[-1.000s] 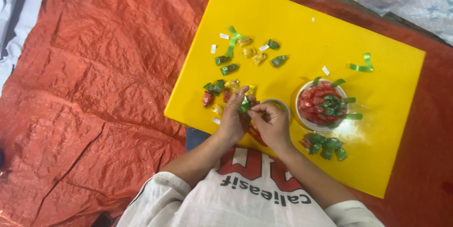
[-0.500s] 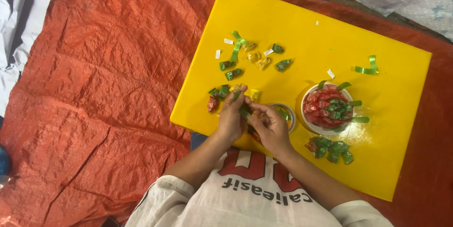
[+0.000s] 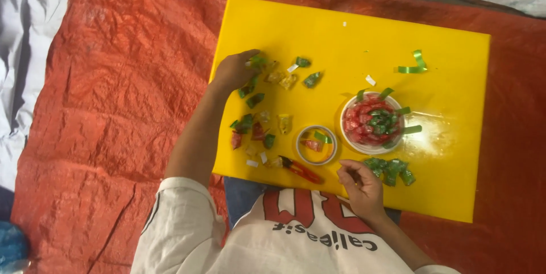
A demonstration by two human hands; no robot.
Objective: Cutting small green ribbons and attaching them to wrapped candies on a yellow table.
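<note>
We log the left hand (image 3: 236, 71) stretched out to the far-left scatter of green and yellow wrapped sweets (image 3: 278, 75) on the yellow board (image 3: 341, 40). Its fingers are curled over the nearest green piece, touching it; we cannot tell whether they have closed on it. Half a second earlier both hands met close together at the near edge of the board, beside the small ring-shaped tape roll (image 3: 317, 145); they are now well apart.

The right hand (image 3: 359, 186) rests at the near edge, fingers loosely bent and holding nothing, just beside a heap of green sweets (image 3: 391, 170). The red-handled scissors (image 3: 301, 169) lie on the board between the tape roll and the person's white shirt (image 3: 296, 240).

The white bowl (image 3: 372, 123) of red sweets, with green strips across its rim, sits as before. A curled green ribbon (image 3: 414, 66) lies near the far right corner. The board rests on an orange tarpaulin (image 3: 114, 109).
</note>
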